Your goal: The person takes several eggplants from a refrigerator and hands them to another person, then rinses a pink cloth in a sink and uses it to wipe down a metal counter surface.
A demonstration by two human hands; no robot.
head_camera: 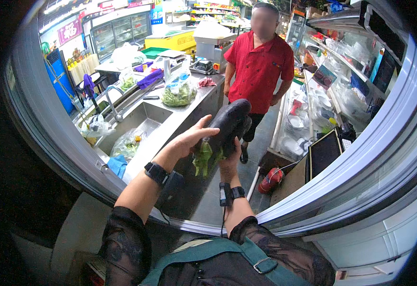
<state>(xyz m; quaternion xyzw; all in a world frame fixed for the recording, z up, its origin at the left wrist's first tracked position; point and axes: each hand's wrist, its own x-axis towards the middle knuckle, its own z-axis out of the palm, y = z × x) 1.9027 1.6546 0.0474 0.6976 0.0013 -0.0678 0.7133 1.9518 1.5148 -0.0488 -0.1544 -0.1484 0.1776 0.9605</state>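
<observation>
Dark purple eggplants (228, 119) with green calyxes are held up before me, their rounded ends pointing away. My left hand (194, 137) lies against their left side, thumb and fingers spread, the palm side partly hidden. On the right, my right hand (232, 153) grips them from below, its fingers largely hidden behind the dark skins. Black straps with small devices are on both wrists. Beyond the eggplants stands a person in a red shirt (260, 68), close to the steel counter (197, 103).
Left of my hands is a steel sink (154, 114) with a bag of greens (128, 144) in it. Another bag of greens (179, 93) stands on the counter. Right are cluttered shelves (331, 89) and a red fire extinguisher (271, 180). A sliding-door frame (265, 220) curves around me.
</observation>
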